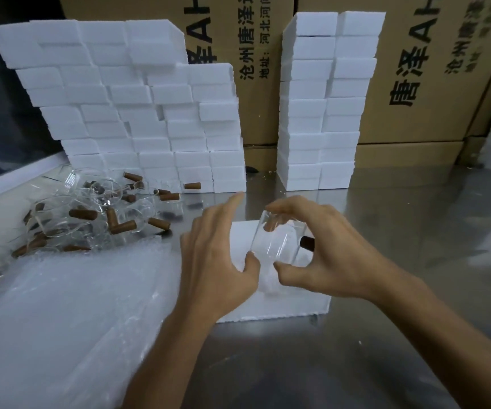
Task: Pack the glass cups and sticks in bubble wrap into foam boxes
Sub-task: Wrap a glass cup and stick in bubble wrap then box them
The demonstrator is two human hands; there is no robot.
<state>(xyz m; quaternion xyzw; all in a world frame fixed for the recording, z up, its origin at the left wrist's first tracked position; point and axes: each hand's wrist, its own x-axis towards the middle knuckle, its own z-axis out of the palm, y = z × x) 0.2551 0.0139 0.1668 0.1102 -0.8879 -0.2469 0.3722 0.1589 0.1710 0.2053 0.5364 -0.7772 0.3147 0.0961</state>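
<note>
- bubble wrap [70,305] lies in a loose pile nearest, on the left of the shiny table [386,335].
- just past it, the right hand [327,255] pinches a glass cup [279,240] between thumb and fingers, tipped on its side over an open foam box [297,302]. a brown stick [307,242] peeks out behind the cup.
- the left hand [217,261] has its fingers spread wide, its thumb touching the cup; it holds nothing.
- i can't tell if this cup has wrap on it.
- further left, a heap of loose cups and sticks [91,214] waits, so lots is left to pack.
- at the back stand foam box stacks [150,113] and cardboard boxes [415,84]; i can't tell which are filled.
</note>
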